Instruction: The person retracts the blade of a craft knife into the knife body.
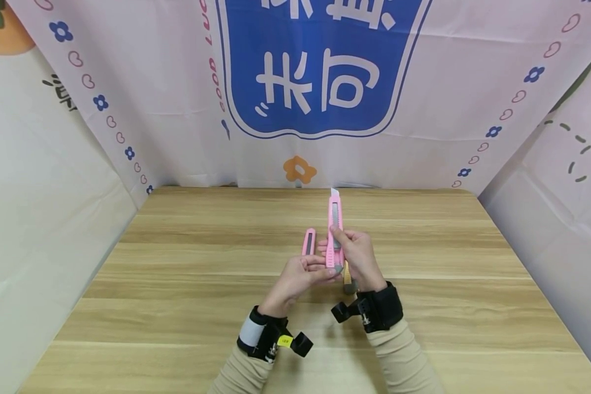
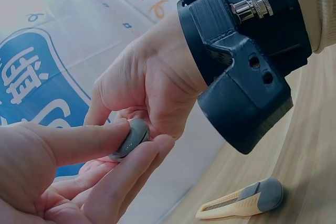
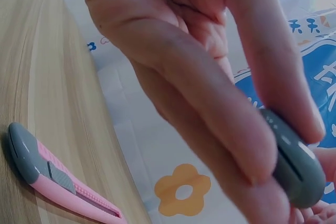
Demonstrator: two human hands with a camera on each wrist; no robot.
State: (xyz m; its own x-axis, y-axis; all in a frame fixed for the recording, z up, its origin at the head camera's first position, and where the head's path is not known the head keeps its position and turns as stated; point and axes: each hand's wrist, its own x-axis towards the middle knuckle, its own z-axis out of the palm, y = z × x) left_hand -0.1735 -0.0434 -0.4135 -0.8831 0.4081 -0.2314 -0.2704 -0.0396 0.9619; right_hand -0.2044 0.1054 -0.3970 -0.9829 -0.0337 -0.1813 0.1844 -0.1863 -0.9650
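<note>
A pink utility knife is held up in front of me between both hands, its blade tip sticking out at the far end. Gripping its body, my right hand lays the thumb along the slider side. My left hand pinches the grey end cap at the near end between thumb and fingers. On the table, left of the held knife, lies a second pink utility knife, partly covered by the left hand in the head view. A yellow utility knife lies below the right hand.
The wooden table reaches back to a printed cloth hanging behind it. More cloth hangs at the left and right. Each wrist carries a black strap with a camera mount.
</note>
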